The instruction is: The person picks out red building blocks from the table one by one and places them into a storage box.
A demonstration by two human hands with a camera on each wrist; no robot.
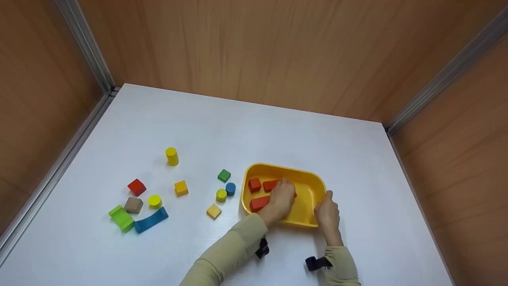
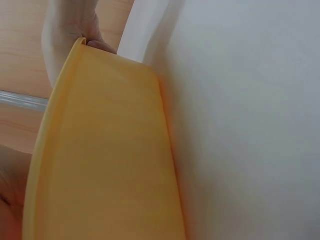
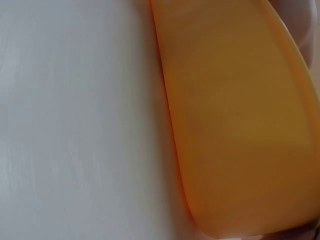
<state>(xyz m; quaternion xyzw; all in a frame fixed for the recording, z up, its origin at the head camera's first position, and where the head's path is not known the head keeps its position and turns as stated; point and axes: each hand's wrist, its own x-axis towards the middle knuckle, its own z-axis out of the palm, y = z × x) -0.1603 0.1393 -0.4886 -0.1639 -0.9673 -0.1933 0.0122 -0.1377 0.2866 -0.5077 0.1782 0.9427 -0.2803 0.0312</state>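
Observation:
A yellow plastic tray [image 1: 309, 186] stands on the white table, with several red blocks inside. My left hand [image 1: 281, 198] reaches over its near side, fingers curled down at a red block [image 1: 271, 185]; the fingertips are partly hidden. A bit of red shows at the other side of that hand. Left of it lie a red cube [image 1: 254, 184] and a longer red block [image 1: 259, 203]. With my right hand [image 1: 328, 212] I grip the tray's right rim, thumb and fingers round the edge. The left wrist view shows the tray's outer wall [image 2: 110, 145] between both hands.
Beside the tray's left end are a green block [image 1: 224, 175], a blue cylinder [image 1: 230, 188], a yellow cylinder [image 1: 221, 195] and a pale block [image 1: 214, 211]. Farther left lie a red cube [image 1: 137, 187], a blue arch [image 1: 151, 220] and several other blocks. Wooden walls enclose the table.

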